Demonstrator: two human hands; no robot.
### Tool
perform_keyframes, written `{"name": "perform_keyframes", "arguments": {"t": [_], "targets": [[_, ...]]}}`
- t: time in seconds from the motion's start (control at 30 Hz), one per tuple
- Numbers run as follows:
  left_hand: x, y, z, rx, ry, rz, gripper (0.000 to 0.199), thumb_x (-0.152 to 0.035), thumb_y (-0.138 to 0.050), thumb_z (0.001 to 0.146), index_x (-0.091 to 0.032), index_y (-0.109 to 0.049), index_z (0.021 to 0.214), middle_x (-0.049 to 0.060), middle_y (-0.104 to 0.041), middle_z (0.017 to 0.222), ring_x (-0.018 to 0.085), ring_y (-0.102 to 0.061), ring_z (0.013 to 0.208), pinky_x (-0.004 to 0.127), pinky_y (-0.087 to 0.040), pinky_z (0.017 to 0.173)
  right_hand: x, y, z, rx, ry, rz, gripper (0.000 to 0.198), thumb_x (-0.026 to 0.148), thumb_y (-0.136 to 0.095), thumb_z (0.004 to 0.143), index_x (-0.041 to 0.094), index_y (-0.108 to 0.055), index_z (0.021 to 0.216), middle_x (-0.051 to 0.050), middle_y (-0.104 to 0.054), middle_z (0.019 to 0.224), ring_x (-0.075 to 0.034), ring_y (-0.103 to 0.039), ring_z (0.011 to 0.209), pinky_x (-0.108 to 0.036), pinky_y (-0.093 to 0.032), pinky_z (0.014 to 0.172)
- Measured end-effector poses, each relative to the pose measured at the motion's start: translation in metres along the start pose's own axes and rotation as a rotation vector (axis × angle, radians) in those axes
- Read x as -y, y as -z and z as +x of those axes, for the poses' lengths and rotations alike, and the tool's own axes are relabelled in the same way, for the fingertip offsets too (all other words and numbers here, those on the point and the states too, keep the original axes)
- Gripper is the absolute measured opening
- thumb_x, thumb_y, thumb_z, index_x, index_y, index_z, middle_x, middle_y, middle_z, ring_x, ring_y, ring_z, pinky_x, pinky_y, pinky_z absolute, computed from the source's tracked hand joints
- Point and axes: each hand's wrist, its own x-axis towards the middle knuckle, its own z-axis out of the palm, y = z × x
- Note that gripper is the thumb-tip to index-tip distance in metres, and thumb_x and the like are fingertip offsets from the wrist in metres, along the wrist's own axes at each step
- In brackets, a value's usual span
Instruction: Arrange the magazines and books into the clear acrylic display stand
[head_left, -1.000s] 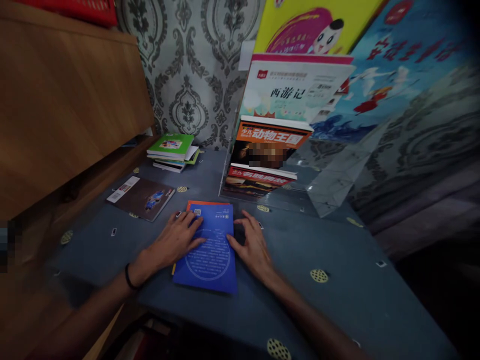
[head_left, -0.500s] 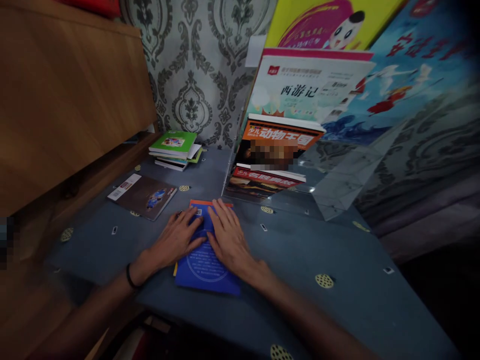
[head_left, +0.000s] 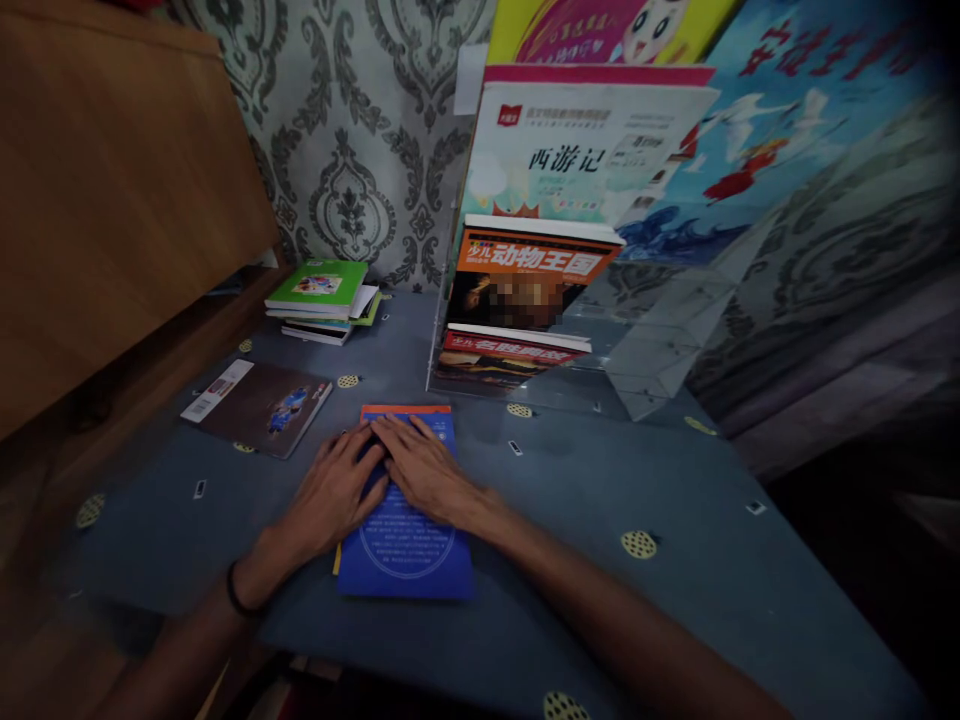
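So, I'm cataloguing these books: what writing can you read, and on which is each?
"西游记": white book.
"少儿 动物王国": orange-topped book.
"少儿 名胜…", rest unclear: red-topped book below it.
"安徒生…", rest blurred: large blue cover.
Too small or blurred: print on the blue booklet, yellow cover and brown book, plus the white book's smaller lines.

Saw wall (head_left: 352, 210) in pale grey paper, dark damask scrolls across it. Wooden cabinet (head_left: 112, 220) stood at left, brown, side toward me. Made out brown floor (head_left: 37, 530) below, blurred. Table (head_left: 540, 590) wore blue-grey cover (head_left: 750, 610) with yellow pineapple prints (head_left: 639, 544). Light was dim; right edge sank into near-black, greyish folds (head_left: 832, 350) blurred above.
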Motion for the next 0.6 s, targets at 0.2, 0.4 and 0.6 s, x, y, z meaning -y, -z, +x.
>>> {"name": "perform_keyframes", "arguments": {"t": [0.2, 0.4, 0.6], "targets": [[0.001, -0.002, 0.0, 0.023, 0.021, 0.019, 0.038, -0.032, -0.044, 0.101, -0.017, -0.057, 0.133, 0.018, -0.056, 0.145, 0.033, -0.054, 0.134, 0.054, -0.046, 0.107, -0.002, 0.0, -0.011, -0.091, -0.129, -0.105, 0.055, 0.032, -0.049, 0.101, 0.007, -0.044, 0.15, -0.021, -0.044, 0.156, -0.028, -0.033, 0.151, -0.05, -0.03, 0.124], [-0.001, 0.002, 0.0, 0.043, 0.03, 0.019, 0.039, -0.035, -0.044, 0.102, -0.02, -0.055, 0.136, 0.016, -0.053, 0.148, 0.033, -0.052, 0.136, 0.053, -0.046, 0.107, -0.008, 0.004, -0.031, -0.145, -0.268, -0.204, 0.056, 0.037, -0.047, 0.101, 0.004, -0.048, 0.147, -0.022, -0.043, 0.157, -0.03, -0.033, 0.151, -0.052, -0.03, 0.124], [-0.001, 0.006, 0.005, 0.092, 0.023, 0.048, 0.039, -0.036, -0.043, 0.103, -0.018, -0.055, 0.135, 0.018, -0.053, 0.149, 0.034, -0.052, 0.136, 0.057, -0.044, 0.108, -0.01, 0.003, -0.038, -0.188, -0.307, -0.224, 0.052, 0.036, -0.044, 0.102, 0.009, -0.051, 0.146, -0.019, -0.044, 0.157, -0.028, -0.035, 0.15, -0.053, -0.029, 0.122]]}}
